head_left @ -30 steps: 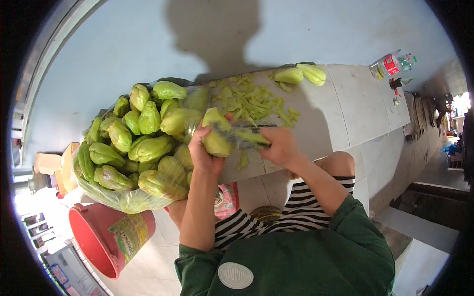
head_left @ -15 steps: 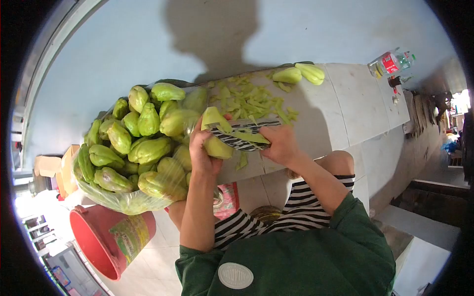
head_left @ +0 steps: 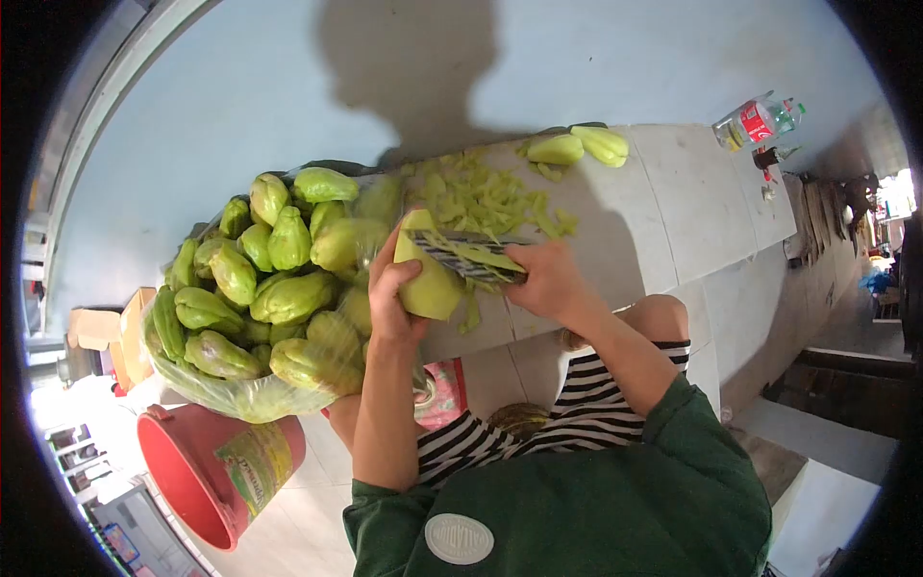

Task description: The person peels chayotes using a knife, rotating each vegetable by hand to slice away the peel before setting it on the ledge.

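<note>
My left hand is wrapped round a pale, peeled-looking chayote. In my right hand is a blade-like tool with dark and light stripes, its far end against the top of the chayote. Green peel lies on the tool. Beyond my hands, many peel strips are scattered on the tiled surface. Left of my left hand a clear plastic bag holds several unpeeled green chayotes.
Two pale chayotes lie by the wall at the back. Plastic bottles are at the far right of the surface. A red bucket stands on the floor at lower left, below a cardboard box.
The chayote in my left hand has turned, showing more of its pale side. The striped tool has shifted slightly over it, with peel still lying on it.
</note>
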Demonstrator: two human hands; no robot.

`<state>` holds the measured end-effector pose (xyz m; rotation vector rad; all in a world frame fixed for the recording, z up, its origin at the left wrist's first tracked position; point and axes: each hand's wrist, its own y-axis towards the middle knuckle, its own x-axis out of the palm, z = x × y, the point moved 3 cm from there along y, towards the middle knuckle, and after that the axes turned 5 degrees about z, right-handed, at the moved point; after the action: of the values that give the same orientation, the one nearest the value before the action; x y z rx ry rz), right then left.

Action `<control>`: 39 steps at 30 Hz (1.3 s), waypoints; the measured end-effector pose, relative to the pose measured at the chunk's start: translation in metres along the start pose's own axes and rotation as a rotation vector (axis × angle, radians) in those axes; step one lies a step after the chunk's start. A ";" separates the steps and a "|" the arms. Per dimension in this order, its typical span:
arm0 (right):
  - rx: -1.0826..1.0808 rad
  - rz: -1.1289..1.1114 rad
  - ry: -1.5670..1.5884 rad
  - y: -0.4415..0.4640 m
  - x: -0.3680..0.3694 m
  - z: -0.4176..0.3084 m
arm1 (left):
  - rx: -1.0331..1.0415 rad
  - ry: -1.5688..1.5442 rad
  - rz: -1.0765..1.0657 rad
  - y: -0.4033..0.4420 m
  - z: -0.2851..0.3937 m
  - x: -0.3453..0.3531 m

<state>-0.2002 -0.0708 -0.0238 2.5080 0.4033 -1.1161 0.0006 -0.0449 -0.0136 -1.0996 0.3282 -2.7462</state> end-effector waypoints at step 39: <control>-0.522 0.266 -0.164 -0.015 -0.001 -0.040 | -0.205 -0.260 0.259 0.002 -0.019 -0.006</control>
<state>-0.1803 -0.0401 -0.0012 1.9344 0.2622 -0.9537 -0.0083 -0.0432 -0.0312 -1.3401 0.6739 -2.3504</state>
